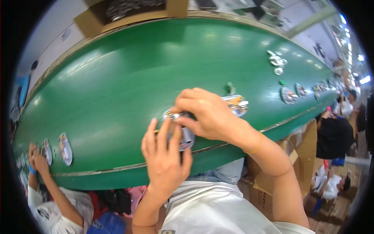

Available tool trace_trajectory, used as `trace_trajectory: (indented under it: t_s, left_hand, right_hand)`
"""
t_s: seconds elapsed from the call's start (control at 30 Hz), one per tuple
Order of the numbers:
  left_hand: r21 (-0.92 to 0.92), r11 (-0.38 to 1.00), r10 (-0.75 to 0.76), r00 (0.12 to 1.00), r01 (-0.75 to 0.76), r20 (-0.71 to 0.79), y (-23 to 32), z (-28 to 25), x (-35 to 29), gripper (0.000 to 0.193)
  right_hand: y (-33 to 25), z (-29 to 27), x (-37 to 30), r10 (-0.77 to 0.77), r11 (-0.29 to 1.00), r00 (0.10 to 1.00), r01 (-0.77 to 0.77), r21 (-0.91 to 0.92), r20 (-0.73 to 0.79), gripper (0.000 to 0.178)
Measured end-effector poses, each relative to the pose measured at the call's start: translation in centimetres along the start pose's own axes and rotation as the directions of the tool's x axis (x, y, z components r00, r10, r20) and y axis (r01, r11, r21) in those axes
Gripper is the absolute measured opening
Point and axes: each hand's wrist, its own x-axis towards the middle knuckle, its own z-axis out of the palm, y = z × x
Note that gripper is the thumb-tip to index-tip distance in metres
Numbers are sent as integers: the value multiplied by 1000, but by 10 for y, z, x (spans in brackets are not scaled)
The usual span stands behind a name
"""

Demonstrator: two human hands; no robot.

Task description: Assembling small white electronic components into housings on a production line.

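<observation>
An oval grey-white plastic housing with small parts in it lies on the green belt in front of me. My left hand holds it from the near side, fingers bent over its left part and thumb along its lower edge. Over its far end, my right hand has thumb and index finger pinched together at a small light-coloured piece, too blurred to name. The hands partly hide the housing. Just right of my right hand sits another oval housing with orange-brown and white parts inside, and a small green piece beyond it.
More housings lie along the belt to the right, near a cluster of white parts. Others lie at left, by a co-worker's hands. A cardboard box stands past the far edge; another is at my right.
</observation>
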Motion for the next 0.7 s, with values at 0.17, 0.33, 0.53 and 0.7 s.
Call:
trace_trajectory:
  t_s: [0.17, 0.33, 0.53, 0.7]
  left_hand:
    - [-29, 1000, -9, 1000, 9, 11, 1, 5, 5, 58]
    - [-65, 995, 73, 997, -73, -8, 7, 11, 21, 61]
    - [74, 984, 166, 985, -162, -49, -20, -10, -2, 58]
    - [-20, 960, 277, 955, -280, -104, -42, 21, 14, 56]
  right_hand:
    - [-7, -7, -5, 1, 998, 1000, -3, -63, -23, 21]
    - [9, -13, -22, 52, 998, 983, -57, -21, -175, 16]
    - [-4, 53, 10, 31, 993, 998, -36, -110, -48, 9]
    - [5, 51, -1, 51, 985, 981, -18, 171, -188, 5]
